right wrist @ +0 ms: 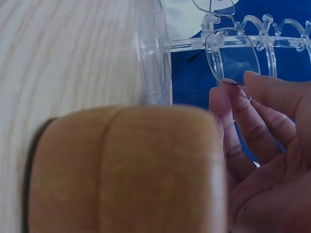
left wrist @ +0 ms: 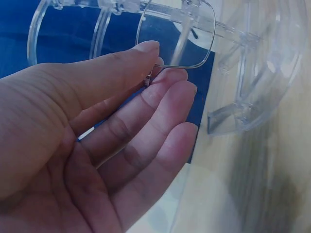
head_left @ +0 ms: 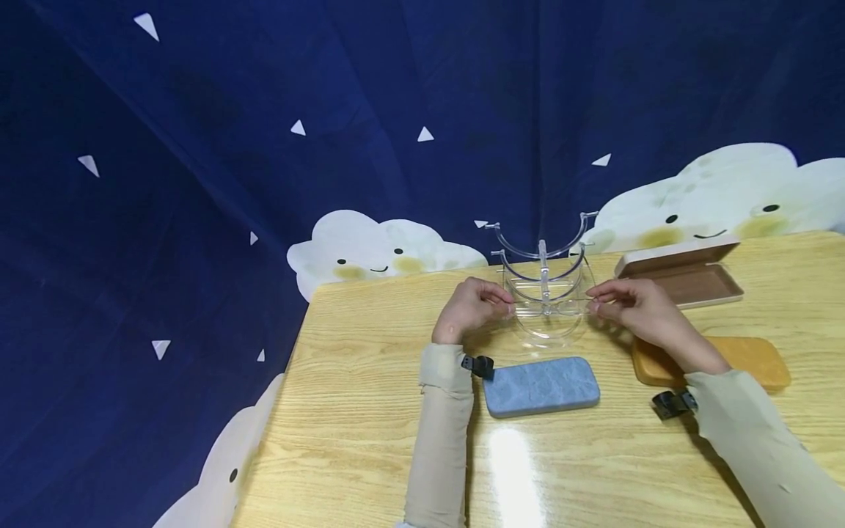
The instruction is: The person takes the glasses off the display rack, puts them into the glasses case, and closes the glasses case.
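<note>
Wooden table (head_left: 356, 411) | left grip (head_left: 470, 311): pinching glasses (right wrist: 234, 60) | right grip (head_left: 635, 308): pinching their other side | clear stand (head_left: 544, 273) nearby

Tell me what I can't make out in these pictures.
Head view: part of the orange case, covered by the right forearm.
Head view: the blue case's inside, because it's shut.
Left wrist view: the upper rim of the glasses' visible lens, cut off by the top edge.
Right wrist view: the orange case's lower end, cut off by the bottom edge.

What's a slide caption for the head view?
Left hand and right hand hold wire-rimmed glasses at a clear stand, near a blue case, an orange case and an open case.
</note>
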### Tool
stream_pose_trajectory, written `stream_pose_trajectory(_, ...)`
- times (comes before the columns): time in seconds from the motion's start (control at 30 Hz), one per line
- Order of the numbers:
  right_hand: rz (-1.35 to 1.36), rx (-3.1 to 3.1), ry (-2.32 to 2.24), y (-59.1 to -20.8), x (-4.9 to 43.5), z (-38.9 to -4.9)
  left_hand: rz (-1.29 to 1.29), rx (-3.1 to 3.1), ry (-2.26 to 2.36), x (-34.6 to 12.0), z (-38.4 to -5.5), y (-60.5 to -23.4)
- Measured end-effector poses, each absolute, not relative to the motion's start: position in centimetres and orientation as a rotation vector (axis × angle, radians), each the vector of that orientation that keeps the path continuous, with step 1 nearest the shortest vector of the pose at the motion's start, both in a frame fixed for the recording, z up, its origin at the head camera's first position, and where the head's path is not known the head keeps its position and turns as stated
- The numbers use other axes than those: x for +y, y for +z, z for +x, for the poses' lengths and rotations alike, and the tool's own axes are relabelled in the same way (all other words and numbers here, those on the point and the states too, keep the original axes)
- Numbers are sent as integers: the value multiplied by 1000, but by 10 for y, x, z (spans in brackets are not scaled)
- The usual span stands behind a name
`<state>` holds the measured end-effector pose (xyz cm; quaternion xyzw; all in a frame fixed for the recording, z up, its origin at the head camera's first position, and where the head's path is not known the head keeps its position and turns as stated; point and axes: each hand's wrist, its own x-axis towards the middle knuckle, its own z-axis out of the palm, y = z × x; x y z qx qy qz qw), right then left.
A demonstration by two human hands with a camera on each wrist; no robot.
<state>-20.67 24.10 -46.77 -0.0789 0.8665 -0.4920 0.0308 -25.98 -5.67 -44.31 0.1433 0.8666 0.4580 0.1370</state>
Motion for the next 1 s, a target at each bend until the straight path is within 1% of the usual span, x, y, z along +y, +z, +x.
stream_pose_trajectory(0.4,-227,2657,-1657,-444,240,-197,442,2627,1265,-54,-252,-421)
stream_pose_trajectory(0.53,-263,2645,-1722,-440,239,-194,456,2626,1267,-57,-248,-415)
stream_pose_trajectory(0.7,-315,2612,-1798,-436,238,-192,501,2630,1276,-60,-245,-407)
stream_pose_trajectory(1.0,-343,2656,-1796,-415,235,-181,597,2645,1285,-65,-236,-389)
